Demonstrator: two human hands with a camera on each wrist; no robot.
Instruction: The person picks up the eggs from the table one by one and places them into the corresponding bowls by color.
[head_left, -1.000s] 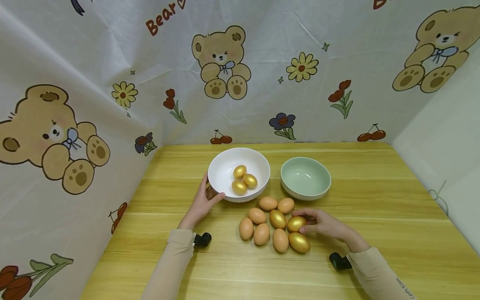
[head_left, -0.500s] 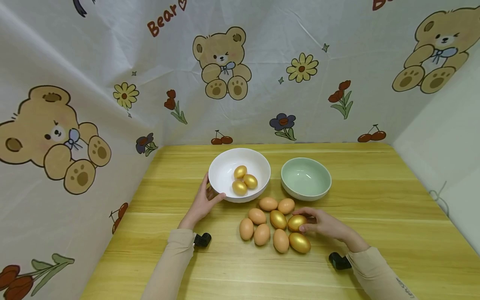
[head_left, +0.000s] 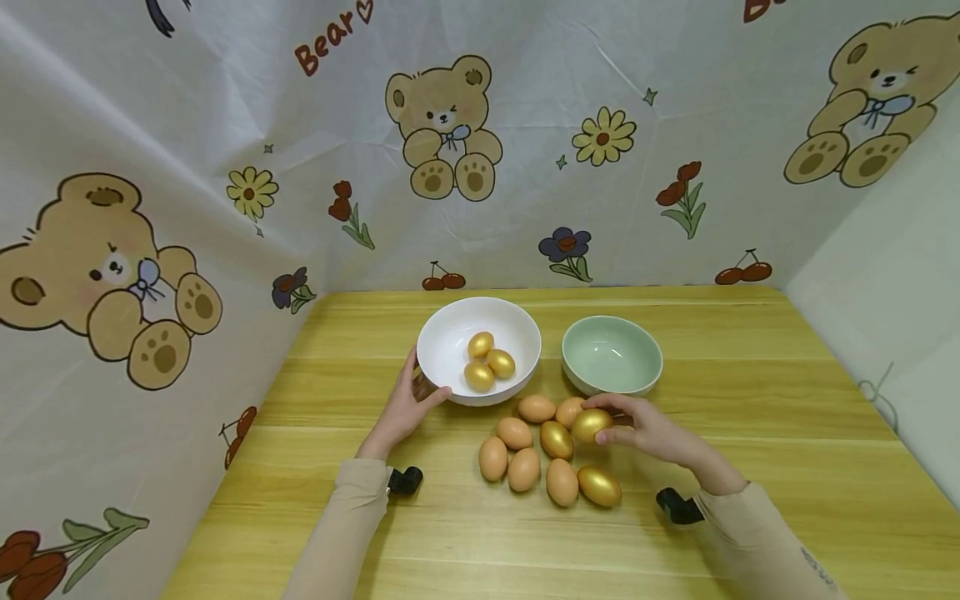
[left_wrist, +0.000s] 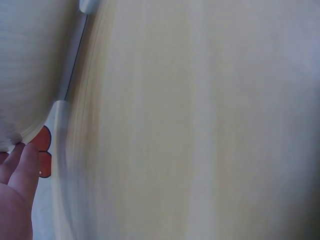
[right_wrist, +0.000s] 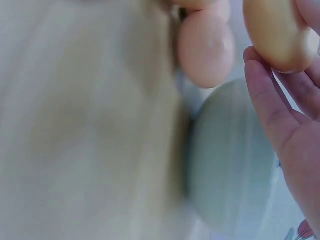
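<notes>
Right hand (head_left: 654,429) pinches egg (head_left: 590,424); left hand (head_left: 402,410) touches bowl (head_left: 442,342).

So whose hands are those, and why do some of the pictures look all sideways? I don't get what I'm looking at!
There's no robot here, just a person using bare hands. The big picture comes from a camera on their head, looking forward and down. The two sideways ones come from cameras worn on the wrists, so they tilt with the arms.

On the wooden table are a white bowl with three golden eggs inside, a green bowl, six brown eggs, and two loose golden eggs.

The left hand touches the side of the white bowl. The right hand pinches another golden egg. The right wrist's picture shows that egg up close, with the green bowl nearby.
</notes>
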